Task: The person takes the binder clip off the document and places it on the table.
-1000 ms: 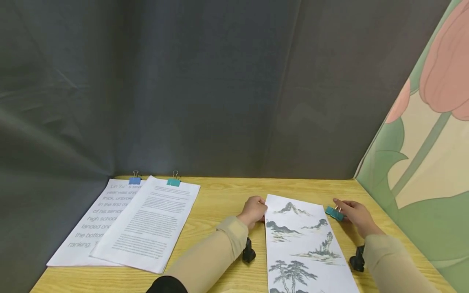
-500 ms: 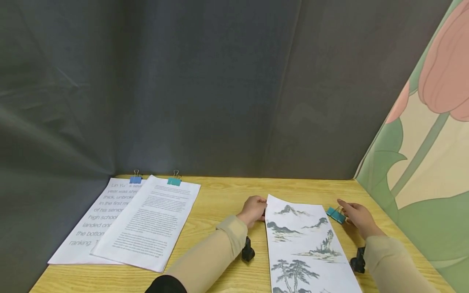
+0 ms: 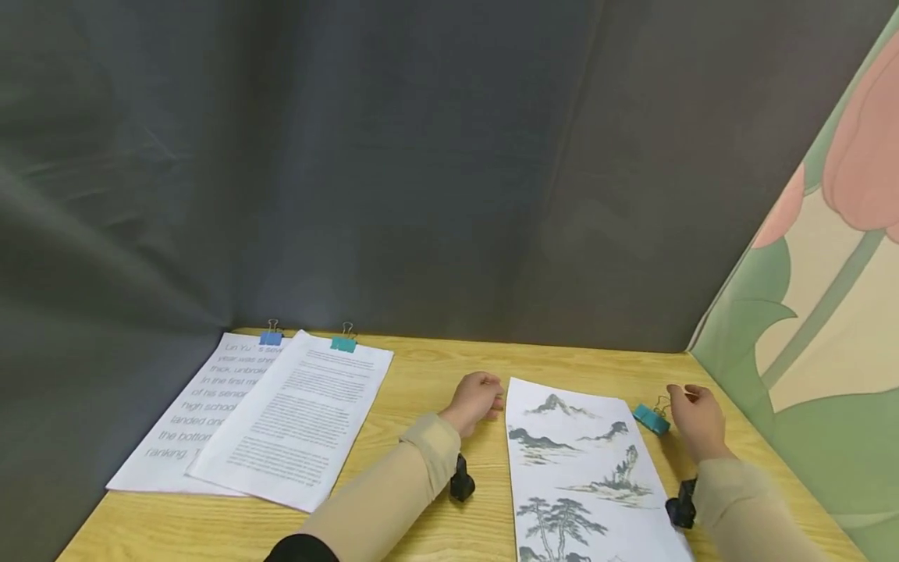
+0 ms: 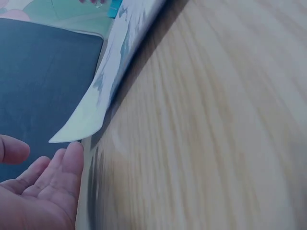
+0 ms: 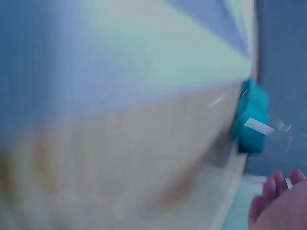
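- Left hand [image 3: 474, 402], loose and empty, is just beside the picture sheet [image 3: 572, 468].
- Right hand [image 3: 698, 421], also empty, is beside the teal clip [image 3: 652, 420], toward the table's [image 3: 435, 371] right edge.
- Text stacks [image 3: 298, 425] overlap near the far-left corner; a dark curtain [image 3: 421, 172] lines the far edge.

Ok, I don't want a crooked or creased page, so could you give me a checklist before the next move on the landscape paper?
1. Landscape paper flat: not ok, its far left corner lifts off the table.
2. Left grip holding it: not ok, fingers only beside its edge.
3. Right grip off the right-hand teal clip: ok, a gap shows.
4. That clip clamped on the paper: cannot tell, it sits by the right edge.
5. Text papers out of the way: ok, well left.
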{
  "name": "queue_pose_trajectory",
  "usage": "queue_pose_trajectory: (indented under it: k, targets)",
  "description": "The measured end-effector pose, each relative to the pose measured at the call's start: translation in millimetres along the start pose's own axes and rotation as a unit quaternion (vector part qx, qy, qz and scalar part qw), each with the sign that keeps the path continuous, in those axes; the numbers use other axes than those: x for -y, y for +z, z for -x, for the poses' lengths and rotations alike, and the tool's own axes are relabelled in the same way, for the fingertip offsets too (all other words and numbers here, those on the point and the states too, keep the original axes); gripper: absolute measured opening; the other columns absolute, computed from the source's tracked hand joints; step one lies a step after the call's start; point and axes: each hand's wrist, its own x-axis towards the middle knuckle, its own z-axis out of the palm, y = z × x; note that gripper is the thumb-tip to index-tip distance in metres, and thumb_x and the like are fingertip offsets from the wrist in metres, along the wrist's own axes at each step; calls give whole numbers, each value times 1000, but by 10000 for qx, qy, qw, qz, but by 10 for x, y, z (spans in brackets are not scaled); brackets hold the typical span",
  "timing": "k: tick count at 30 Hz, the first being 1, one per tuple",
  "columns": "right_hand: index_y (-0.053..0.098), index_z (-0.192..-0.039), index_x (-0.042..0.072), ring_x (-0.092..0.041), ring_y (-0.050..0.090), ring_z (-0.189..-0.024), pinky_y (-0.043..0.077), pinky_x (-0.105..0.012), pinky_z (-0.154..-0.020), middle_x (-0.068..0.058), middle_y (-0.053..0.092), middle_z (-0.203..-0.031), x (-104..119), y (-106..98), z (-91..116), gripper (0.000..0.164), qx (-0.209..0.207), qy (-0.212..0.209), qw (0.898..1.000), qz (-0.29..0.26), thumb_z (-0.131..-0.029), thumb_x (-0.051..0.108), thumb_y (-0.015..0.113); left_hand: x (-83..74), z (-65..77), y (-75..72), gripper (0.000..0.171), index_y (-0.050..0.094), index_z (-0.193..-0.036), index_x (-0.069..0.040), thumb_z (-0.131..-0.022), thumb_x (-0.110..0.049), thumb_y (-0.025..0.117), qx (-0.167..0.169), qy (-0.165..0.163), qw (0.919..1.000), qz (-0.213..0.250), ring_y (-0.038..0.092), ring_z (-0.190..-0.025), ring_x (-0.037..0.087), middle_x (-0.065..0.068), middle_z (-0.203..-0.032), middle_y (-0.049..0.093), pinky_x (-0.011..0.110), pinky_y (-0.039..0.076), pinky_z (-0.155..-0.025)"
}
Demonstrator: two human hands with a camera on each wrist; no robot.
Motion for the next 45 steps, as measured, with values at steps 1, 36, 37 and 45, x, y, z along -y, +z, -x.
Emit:
queue_pose_trajectory:
  k: [1,36,37,45]
  targets:
    - [28,-142,-13,-48,37,-122,34,-56,-96,-35,35,-137,43,28,17,69,-326,-91,9994,-83,-99,41,33,2,1,-23,30,57,-124,2,-96,-9,54,-45,27,10000,-28,63,-85,25,11,-104,62,32,54,-68]
    - [26,-140,-14,-52,38,-118,39,-59,-89,-38,33,-135,615,-207,-11,70,876,-1486,9843,381,-102,44,32,30,176,-100,33,50,-125,4,-94,-7,47,66,-399,9981,456,56,-105,30,18,-114,55,40,55,-73]
    - [26,-140,-14,-52,37,-119,38,-60,-90,-38,32,-136,660,-185,-6,69,863,-1481,9847,320,-102,43,32,26,188,-90,34,49,-125,4,-93,-6,46,51,-391,9980,493,55,-106,30,19,-115,54,40,54,-73]
    - [33,-139,-11,-45,41,-118,39,-53,-93,-32,39,-133,1002,228,95,55,884,-1536,9842,-54,-102,31,39,-3,377,72,37,41,-125,-1,-90,-7,50,164,-368,9975,574,49,-94,26,16,-117,47,37,41,-79]
